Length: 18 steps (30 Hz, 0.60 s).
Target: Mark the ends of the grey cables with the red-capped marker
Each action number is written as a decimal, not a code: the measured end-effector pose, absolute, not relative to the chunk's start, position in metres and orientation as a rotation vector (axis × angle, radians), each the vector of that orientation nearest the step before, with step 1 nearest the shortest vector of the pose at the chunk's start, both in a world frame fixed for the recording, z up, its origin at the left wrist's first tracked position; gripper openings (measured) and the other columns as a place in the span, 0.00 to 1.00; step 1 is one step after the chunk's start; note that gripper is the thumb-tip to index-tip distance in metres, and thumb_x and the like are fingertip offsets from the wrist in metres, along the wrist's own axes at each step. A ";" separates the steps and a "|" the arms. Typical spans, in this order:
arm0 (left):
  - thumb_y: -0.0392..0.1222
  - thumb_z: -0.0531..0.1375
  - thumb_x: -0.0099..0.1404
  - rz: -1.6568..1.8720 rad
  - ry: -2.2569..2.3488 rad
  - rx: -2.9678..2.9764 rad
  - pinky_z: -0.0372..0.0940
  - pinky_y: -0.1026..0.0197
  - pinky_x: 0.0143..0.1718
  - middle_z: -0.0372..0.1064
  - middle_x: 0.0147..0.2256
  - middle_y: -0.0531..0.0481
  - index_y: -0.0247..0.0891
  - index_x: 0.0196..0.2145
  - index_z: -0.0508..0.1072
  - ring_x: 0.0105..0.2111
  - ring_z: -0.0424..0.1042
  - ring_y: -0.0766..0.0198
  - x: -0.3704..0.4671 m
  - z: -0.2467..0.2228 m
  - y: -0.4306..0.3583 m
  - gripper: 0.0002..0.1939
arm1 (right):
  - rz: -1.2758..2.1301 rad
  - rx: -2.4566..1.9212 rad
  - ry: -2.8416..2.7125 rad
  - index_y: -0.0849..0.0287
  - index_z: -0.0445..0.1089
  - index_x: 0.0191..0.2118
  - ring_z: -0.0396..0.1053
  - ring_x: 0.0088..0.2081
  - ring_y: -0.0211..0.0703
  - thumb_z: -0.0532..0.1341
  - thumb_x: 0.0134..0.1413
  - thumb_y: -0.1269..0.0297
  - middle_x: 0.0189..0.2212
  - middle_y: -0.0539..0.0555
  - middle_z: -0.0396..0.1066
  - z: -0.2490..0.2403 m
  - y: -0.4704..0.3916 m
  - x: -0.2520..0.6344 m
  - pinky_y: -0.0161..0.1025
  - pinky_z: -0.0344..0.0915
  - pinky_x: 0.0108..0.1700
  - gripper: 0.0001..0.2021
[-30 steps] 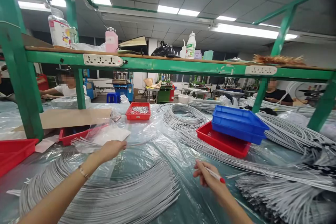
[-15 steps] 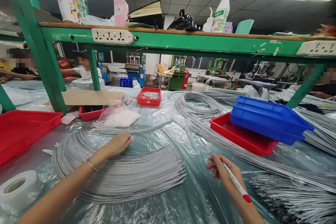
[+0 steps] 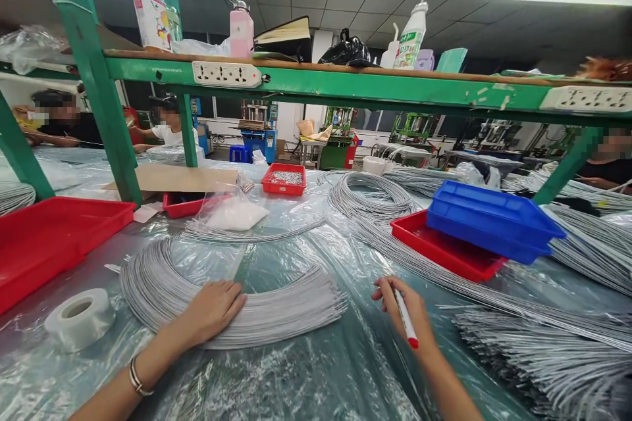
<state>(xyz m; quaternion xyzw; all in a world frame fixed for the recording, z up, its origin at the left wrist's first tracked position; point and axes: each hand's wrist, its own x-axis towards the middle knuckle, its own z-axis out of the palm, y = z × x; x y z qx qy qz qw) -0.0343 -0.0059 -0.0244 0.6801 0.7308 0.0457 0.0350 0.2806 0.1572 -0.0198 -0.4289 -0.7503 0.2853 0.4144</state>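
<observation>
My left hand [image 3: 214,309] lies flat, palm down, on a curved bundle of grey cables [image 3: 291,309], its fingers stretched out across them. The bundle rests on the plastic-covered table, with its cut ends fanned out to the right. To the right of those ends, my right hand [image 3: 402,306] is raised over the plastic sheet and grips a white marker pen [image 3: 405,321]. The pen's red end points back toward my wrist. A second pile of grey cables [image 3: 548,355] lies right of my right forearm.
At left are a red tray [image 3: 64,227] and a roll of clear film [image 3: 79,319]. A blue bin [image 3: 488,217] sits on another red tray [image 3: 444,247] at right. Coiled cables [image 3: 370,194] lie farther back, near a red tray of small parts [image 3: 284,179]. A green shelf frame [image 3: 345,84] crosses above.
My left hand has come down from above the cables' inner edge onto the bundle, which now looks narrower and tighter. My right hand still holds the marker. The camera view has shifted slightly.
</observation>
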 end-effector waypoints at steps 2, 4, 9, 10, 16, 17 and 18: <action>0.49 0.36 0.68 0.153 2.259 2.118 0.54 0.54 0.40 0.64 0.34 0.44 0.34 0.34 0.64 0.36 0.62 0.56 -0.032 -0.029 -0.013 0.22 | 0.686 -1.075 -1.908 0.62 0.65 0.29 0.62 0.20 0.40 0.49 0.53 0.50 0.22 0.55 0.68 -0.019 0.155 0.279 0.38 0.59 0.28 0.19; 0.49 0.36 0.68 0.159 2.277 2.146 0.54 0.54 0.39 0.64 0.34 0.44 0.34 0.33 0.65 0.36 0.62 0.56 -0.030 -0.033 -0.019 0.23 | 0.670 -1.075 -1.921 0.62 0.65 0.29 0.62 0.21 0.40 0.49 0.53 0.50 0.22 0.55 0.68 -0.019 0.153 0.278 0.38 0.59 0.28 0.19; 0.53 0.37 0.67 0.219 2.244 2.109 0.54 0.57 0.36 0.65 0.33 0.45 0.35 0.33 0.66 0.35 0.63 0.57 -0.036 -0.031 -0.020 0.25 | 0.652 -1.073 -1.904 0.61 0.65 0.28 0.63 0.22 0.41 0.50 0.49 0.47 0.22 0.54 0.68 -0.025 0.159 0.276 0.38 0.58 0.28 0.20; 0.54 0.36 0.66 0.232 2.213 2.050 0.54 0.58 0.35 0.66 0.33 0.45 0.35 0.33 0.66 0.35 0.64 0.57 -0.040 -0.030 -0.016 0.26 | 0.650 -1.073 -1.892 0.61 0.65 0.28 0.63 0.21 0.41 0.50 0.49 0.47 0.21 0.55 0.68 -0.026 0.160 0.276 0.38 0.58 0.28 0.21; 0.53 0.50 0.60 0.130 1.972 1.906 0.53 0.65 0.26 0.68 0.27 0.48 0.33 0.27 0.69 0.28 0.65 0.61 -0.065 -0.018 0.013 0.20 | 0.650 -1.053 -1.816 0.61 0.65 0.28 0.61 0.18 0.40 0.50 0.47 0.44 0.21 0.56 0.68 -0.032 0.166 0.280 0.38 0.59 0.27 0.22; 0.50 0.52 0.58 0.127 1.947 1.926 0.52 0.65 0.26 0.68 0.27 0.49 0.33 0.27 0.69 0.28 0.65 0.62 -0.067 -0.017 0.016 0.16 | 0.659 -1.042 -1.806 0.62 0.65 0.28 0.61 0.18 0.40 0.50 0.48 0.44 0.21 0.56 0.68 -0.032 0.166 0.280 0.38 0.59 0.26 0.22; 0.48 0.53 0.58 0.133 1.932 1.947 0.52 0.66 0.26 0.67 0.26 0.50 0.33 0.27 0.70 0.28 0.65 0.63 -0.068 -0.016 0.018 0.14 | 0.670 -1.030 -1.795 0.62 0.65 0.28 0.61 0.18 0.40 0.50 0.48 0.45 0.21 0.56 0.68 -0.031 0.166 0.281 0.38 0.59 0.26 0.22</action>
